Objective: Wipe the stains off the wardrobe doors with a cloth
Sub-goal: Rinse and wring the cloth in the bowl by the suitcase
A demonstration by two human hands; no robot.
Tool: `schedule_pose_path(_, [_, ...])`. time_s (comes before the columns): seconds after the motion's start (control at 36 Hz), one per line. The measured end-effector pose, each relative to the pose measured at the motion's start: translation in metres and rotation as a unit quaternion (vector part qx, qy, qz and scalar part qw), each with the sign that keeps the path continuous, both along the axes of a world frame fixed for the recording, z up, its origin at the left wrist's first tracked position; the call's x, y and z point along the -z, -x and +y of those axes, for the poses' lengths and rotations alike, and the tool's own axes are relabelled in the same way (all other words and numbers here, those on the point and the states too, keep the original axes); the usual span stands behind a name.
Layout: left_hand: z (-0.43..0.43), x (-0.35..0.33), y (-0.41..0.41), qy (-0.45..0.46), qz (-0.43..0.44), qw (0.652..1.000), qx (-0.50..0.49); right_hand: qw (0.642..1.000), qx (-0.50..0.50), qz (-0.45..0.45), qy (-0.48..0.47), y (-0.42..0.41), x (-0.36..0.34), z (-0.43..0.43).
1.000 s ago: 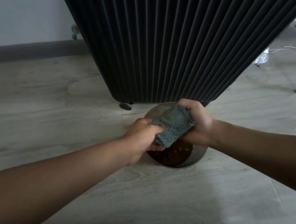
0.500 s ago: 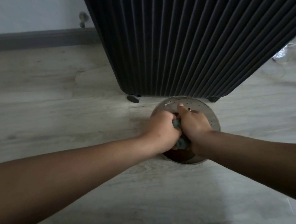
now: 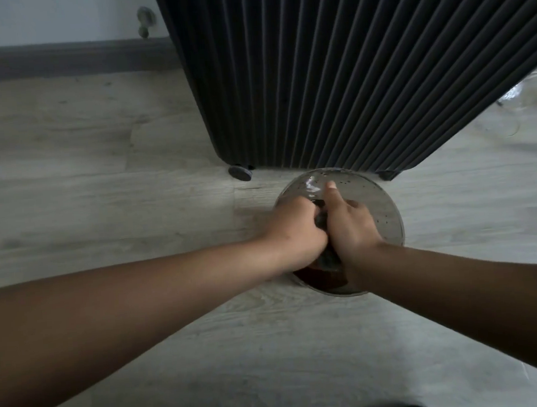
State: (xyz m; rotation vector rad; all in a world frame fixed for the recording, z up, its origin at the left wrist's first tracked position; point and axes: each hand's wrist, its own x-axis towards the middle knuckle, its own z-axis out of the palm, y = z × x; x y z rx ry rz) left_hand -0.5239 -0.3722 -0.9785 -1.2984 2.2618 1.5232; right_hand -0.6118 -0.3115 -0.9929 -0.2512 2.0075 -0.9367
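Apparently the wiping has not begun: the left hand [image 3: 294, 230] and right hand [image 3: 353, 229] press together, fingers curled tight round the wadded cloth [image 3: 328, 258], seemingly wringing it over a bowl [image 3: 388, 209] on the floor [image 3: 98, 145]. The wardrobe doors [image 3: 347, 70], dark and ribbed, stand untouched at twelve o'clock, and the bowl sits just before them.

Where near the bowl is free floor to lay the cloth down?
Free: the floor left of the bowl up to the skirting board, and the near floor below the forearms. Crowded: the gap between bowl and wardrobe.
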Motion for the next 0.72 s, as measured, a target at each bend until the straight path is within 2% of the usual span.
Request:
schedule_pose_path(0.08, [-0.001, 0.001, -0.001, -0.006, -0.005, 0.999, 0.037, 0.999, -0.008, 0.027, -0.016, 0.005, 0.008, -0.006])
schedule_pose_path(0.28, [0.002, 0.011, -0.007, -0.069, -0.006, 0.997, -0.031, 0.997, -0.075, 0.031, -0.009, 0.005, 0.024, -0.015])
schedule_pose_path(0.42, [0.001, 0.003, -0.006, -0.075, -0.025, 0.996, -0.029, 0.990, -0.128, 0.053, -0.004, 0.014, 0.039, -0.022])
schedule_pose_path(0.56, [0.004, -0.004, -0.006, -0.010, -0.032, 0.999, -0.005, 0.983, -0.180, 0.037, 0.024, 0.019, 0.041, -0.029])
schedule_pose_path(0.64, [0.006, -0.006, -0.006, 0.023, -0.031, 0.999, 0.004, 0.992, -0.126, 0.013, 0.016, 0.019, 0.031, -0.027])
schedule_pose_path(0.72, [0.011, -0.007, -0.011, 0.049, -0.034, 0.998, 0.037, 0.991, -0.130, -0.021, 0.028, 0.019, 0.034, -0.020])
